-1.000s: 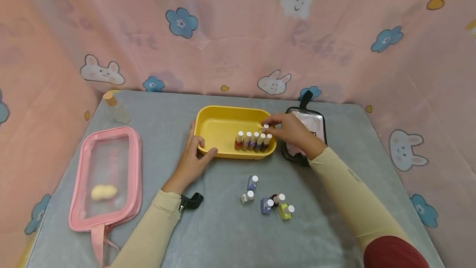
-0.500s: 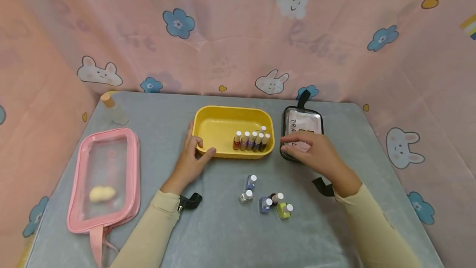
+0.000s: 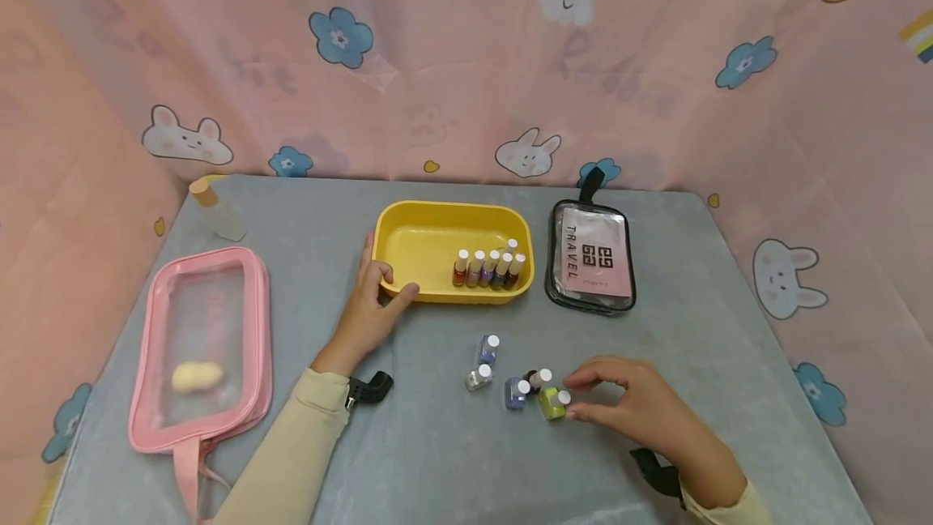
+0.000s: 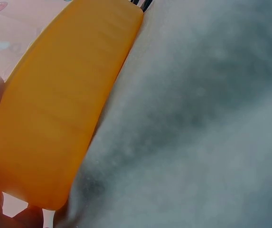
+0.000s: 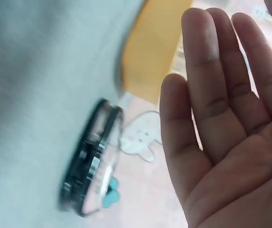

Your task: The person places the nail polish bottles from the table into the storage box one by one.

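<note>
Firstly, at the near side of the grey cloth-covered table (image 3: 437, 468), the right hand (image 3: 641, 403) is held beside a small yellow-green glass bottle with white cap (image 3: 551, 404). Its fingers are kept apart from its thumb and nearly straight; whether the cap is touched by the thumb tip cannot be surely told. Just beside this bottle, a small dark bottle (image 3: 538, 380) and a small blue-violet bottle (image 3: 515, 394) are seen, and a little farther, a small colourless bottle (image 3: 477, 377) and a second blue-violet bottle (image 3: 487, 349). At the left, a pink-edged transparent zipped bag (image 3: 257, 330) is laid, through which a pale yellow rounded object (image 3: 197, 377) is seen.

Farther, the left end of a yellow rectangular tray with rounded corners (image 3: 411, 249) is gripped by the left hand (image 3: 361, 310), between thumb and curled fingers. At its right part, a row of five small white-capped bottles (image 3: 487, 272) is contained, and a sixth white-capped bottle (image 3: 512, 245) is partly hidden behind them. To the right, a black-edged transparent pouch (image 3: 594, 258) is placed. At the far left corner, a frosted bottle with wood-coloured cap (image 3: 227, 221) is seen before the pink printed curtain (image 3: 430, 71).
</note>
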A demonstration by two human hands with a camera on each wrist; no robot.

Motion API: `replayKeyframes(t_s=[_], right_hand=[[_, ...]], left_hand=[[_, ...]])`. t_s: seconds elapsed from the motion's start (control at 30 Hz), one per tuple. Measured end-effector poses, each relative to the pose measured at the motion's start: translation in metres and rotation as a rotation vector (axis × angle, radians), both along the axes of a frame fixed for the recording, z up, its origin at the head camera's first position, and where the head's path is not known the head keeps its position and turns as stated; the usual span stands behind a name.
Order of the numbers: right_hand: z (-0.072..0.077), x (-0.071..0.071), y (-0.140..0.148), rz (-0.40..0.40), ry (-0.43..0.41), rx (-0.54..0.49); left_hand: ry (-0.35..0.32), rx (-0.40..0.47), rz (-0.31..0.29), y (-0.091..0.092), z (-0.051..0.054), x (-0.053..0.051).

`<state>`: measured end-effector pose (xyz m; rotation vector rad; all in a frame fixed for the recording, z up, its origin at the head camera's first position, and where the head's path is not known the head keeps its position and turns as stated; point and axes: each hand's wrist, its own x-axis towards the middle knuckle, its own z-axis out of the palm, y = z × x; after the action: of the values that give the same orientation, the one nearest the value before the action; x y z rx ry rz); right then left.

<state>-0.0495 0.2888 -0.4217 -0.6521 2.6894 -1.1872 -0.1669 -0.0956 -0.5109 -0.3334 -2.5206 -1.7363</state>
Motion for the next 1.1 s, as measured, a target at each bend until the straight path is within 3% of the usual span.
replayKeyframes(t_s=[0.1,0.3,0.4,0.5,0.63,0.77,0.93,1.1], right_hand=[[-0.008,0.003,-0.002,-0.013,-0.016,0.028],[-0.012,-0.009,-0.004,-0.009,-0.008,0.100],[-0.003,-0.020,-0.001,0.001,0.014,0.126],[0.021,-0.037,0.003,-0.028,0.052,0.183],[0.061,-0.075,0.000,-0.089,0.141,0.231],[0.081,-0.131,-0.015,-0.069,0.221,0.205],[0.074,-0.194,-0.039,-0.007,0.203,0.207],[0.051,-0.226,-0.057,0.075,0.155,0.294]], left_hand=[[0.001,-0.002,-0.003,0.000,0.000,0.000],[0.005,-0.004,-0.005,-0.002,0.001,-0.001],[0.012,-0.004,-0.004,-0.001,-0.001,-0.001],[0.010,-0.006,-0.002,-0.001,-0.001,-0.002],[0.002,-0.004,0.004,-0.001,0.000,-0.002],[0.008,-0.005,0.010,-0.002,0.000,-0.003],[0.013,-0.007,0.004,-0.002,-0.002,-0.003],[0.015,0.001,0.002,0.000,-0.002,-0.003]])
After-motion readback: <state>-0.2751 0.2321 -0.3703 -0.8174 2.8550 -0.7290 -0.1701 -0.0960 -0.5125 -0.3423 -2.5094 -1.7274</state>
